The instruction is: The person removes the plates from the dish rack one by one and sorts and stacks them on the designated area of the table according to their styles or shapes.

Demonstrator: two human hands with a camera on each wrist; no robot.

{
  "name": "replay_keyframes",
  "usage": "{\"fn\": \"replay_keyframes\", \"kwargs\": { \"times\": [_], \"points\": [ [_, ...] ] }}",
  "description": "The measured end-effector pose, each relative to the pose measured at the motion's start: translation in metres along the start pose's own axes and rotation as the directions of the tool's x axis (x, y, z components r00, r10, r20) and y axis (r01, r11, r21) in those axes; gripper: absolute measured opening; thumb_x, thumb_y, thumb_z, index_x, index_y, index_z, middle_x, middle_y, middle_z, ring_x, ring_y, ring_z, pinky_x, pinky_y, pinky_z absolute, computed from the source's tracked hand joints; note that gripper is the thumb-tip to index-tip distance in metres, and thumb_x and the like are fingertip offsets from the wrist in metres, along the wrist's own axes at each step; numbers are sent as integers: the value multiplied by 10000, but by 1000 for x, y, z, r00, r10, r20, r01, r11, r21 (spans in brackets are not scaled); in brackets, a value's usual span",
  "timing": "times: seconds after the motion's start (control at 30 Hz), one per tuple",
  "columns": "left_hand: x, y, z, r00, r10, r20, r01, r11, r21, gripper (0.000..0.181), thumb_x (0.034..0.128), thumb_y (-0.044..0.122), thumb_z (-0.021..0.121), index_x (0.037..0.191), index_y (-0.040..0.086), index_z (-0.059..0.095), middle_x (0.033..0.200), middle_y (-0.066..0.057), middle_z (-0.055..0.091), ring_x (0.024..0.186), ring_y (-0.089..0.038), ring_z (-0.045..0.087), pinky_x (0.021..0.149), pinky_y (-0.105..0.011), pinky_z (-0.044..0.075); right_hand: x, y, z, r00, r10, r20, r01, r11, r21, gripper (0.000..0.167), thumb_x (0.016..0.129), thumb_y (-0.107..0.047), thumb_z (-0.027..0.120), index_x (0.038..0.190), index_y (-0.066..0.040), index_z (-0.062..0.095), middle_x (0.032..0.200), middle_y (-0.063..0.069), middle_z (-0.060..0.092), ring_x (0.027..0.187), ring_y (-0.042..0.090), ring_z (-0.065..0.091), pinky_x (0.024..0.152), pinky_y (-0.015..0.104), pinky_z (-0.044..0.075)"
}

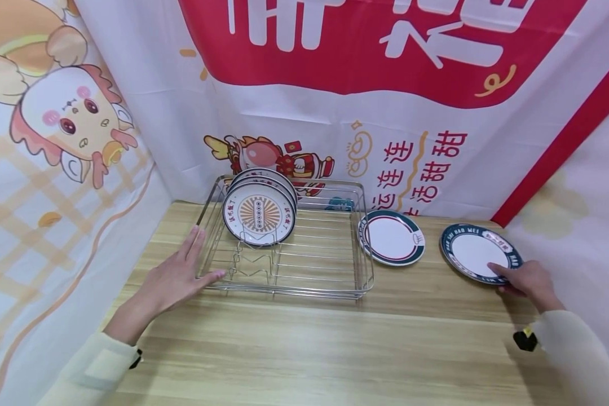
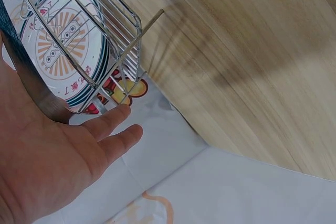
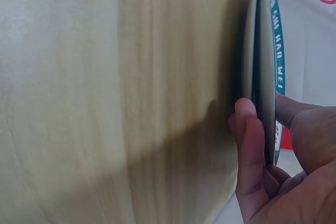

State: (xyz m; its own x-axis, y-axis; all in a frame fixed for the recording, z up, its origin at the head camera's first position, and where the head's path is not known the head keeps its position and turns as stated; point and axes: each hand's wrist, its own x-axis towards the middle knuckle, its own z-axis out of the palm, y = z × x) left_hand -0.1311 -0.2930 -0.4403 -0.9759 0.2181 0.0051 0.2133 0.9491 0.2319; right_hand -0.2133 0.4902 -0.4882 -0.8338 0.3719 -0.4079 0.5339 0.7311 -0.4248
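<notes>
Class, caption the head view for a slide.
Left hand at a wire dish rack holding plates; right hand grips a teal-rimmed plate.

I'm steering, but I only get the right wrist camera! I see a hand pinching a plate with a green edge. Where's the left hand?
Observer: The left hand is by the left end of a wire rack, with its fingers straight.
Operator: Ooh, a rack! Is anything in it?
Observer: Yes, a few plates stand on edge toward its left side.
Operator: Is there any other plate that's not in the rack, besides mine?
Observer: Yes, another green-rimmed plate sits just right of the rack, between it and the held plate.
</notes>
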Motion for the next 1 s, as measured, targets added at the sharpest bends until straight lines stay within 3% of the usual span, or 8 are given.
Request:
{"fn": "replay_keyframes", "kwargs": {
  "times": [0.37, 0.63, 0.73, 0.87, 1.0],
  "points": [
    [-1, 0, 0, 1000, -5, 3, 5, 1000, -6, 1095, 1018, 726, 484, 1691, 32, -29, 1765, -234, -20, 1393, -613, 441, 952, -719, 522, -1, -10, 10, 998, 55, 18, -55, 998, 4, 969, 981, -695, 588, 1266, 223, 466, 705, 120, 682, 649, 244, 685, 664, 338, 490],
    [-1, 0, 0, 1000, -2, 0, 2, 1000, -10, 1095, 1017, 724, 489, 1691, 30, -26, 1765, -231, -22, 1393, -607, 446, 932, -711, 534, 4, -6, 4, 997, 35, 63, -31, 997, -66, 1086, 915, -819, 550, 1261, 206, 464, 809, 168, 679, 768, 271, 643, 682, 365, 496],
    [-1, 0, 0, 1000, 0, 1, 0, 1000, -12, 1094, 1019, 721, 490, 1690, 25, -21, 1764, -236, -20, 1386, -607, 455, 932, -707, 536, 1, -5, 0, 998, 6, 64, 0, 995, -99, 1059, 921, -826, 525, 1219, 190, 502, 828, 178, 671, 806, 294, 624, 676, 367, 487],
    [-1, 0, 0, 1000, 3, 2, -3, 1000, -16, 1092, 1020, 718, 491, 1690, 19, -15, 1763, -240, -18, 1374, -611, 466, 935, -705, 537, -5, -7, -2, 999, -34, 29, 38, 982, -183, 1004, 950, -801, 502, 1158, 181, 515, 833, 201, 618, 820, 339, 597, 636, 379, 464],
    [0, 0, 0, 1000, 4, -1, -4, 1000, -12, 1091, 1018, 719, 494, 1691, 14, 3, 1762, -243, -8, 1349, -614, 491, 914, -701, 546, -9, -12, -3, 996, -85, -40, 70, 955, -287, 1031, 961, -798, 478, 1192, 206, 438, 883, 281, 580, 819, 400, 582, 622, 425, 451]
  ]
}}
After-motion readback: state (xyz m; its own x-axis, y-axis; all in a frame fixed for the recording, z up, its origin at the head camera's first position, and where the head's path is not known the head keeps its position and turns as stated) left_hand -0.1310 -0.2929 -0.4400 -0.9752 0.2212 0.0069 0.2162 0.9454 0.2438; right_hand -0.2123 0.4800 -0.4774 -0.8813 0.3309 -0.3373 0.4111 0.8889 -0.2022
